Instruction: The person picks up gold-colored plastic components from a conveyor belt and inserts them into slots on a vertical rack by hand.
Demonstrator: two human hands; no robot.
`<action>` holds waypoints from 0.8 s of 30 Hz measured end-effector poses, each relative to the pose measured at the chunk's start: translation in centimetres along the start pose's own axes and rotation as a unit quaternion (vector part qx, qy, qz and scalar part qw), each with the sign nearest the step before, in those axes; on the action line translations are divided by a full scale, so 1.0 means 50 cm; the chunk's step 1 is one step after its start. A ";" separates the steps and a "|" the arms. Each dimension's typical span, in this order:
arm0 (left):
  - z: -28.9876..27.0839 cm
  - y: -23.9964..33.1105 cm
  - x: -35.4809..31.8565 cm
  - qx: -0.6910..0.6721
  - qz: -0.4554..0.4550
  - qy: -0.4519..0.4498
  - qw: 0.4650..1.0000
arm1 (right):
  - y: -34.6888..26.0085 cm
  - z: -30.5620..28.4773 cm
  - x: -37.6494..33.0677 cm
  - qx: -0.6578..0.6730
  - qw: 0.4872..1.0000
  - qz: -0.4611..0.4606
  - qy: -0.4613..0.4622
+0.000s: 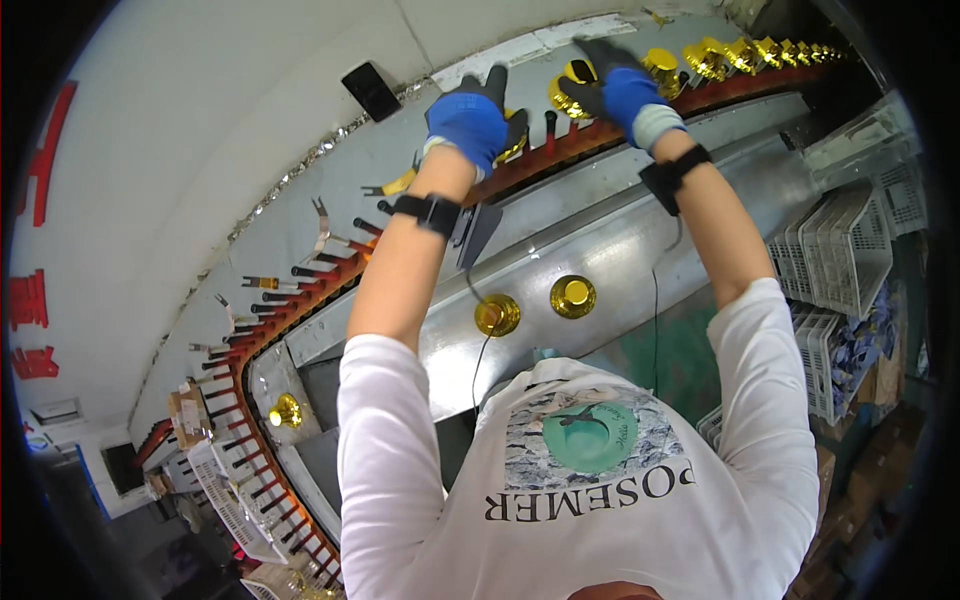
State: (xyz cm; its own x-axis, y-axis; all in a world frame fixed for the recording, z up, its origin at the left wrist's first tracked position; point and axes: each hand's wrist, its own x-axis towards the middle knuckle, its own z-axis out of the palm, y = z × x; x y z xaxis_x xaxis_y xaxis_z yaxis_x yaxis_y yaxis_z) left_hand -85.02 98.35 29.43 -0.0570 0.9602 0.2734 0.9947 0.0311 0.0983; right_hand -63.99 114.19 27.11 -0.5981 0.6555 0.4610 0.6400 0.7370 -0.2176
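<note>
My left hand, in a blue glove with dark fingers, is curled over a shiny gold flanged cup at the peg conveyor. The glove hides most of that cup. To its right, my right hand, gloved the same way, reaches over another gold flanged cup. Its thumb and fingers are spread apart on either side of this cup. Black bands circle both wrists, and thin cables hang from them. Two more gold cups stand on the metal ledge between my arms and body.
A row of gold cups runs along the conveyor at far right. Bare dark pegs line its curve at left, some with clips. A black phone lies beyond my left hand. White plastic crates are stacked at right.
</note>
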 end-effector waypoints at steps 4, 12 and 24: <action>-0.006 -0.149 -0.132 0.000 -0.014 -0.074 0.997 | -0.192 0.075 -0.064 0.141 0.984 0.046 -0.099; -0.131 -0.145 -0.483 -0.129 0.078 0.040 0.988 | -0.381 0.011 -0.257 0.178 0.977 -0.110 0.051; 0.335 -0.085 -0.702 -0.103 -0.086 -0.222 0.966 | -0.288 0.312 -0.682 0.029 0.960 0.046 -0.273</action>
State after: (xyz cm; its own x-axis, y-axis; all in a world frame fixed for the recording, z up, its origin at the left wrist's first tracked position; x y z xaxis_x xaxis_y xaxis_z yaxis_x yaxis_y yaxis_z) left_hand -85.79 69.17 3.41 -0.1308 0.9717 -0.1968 0.9329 0.1878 0.3072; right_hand -60.33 83.77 1.11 -0.7143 0.6953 -0.0792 0.6838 0.6695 -0.2902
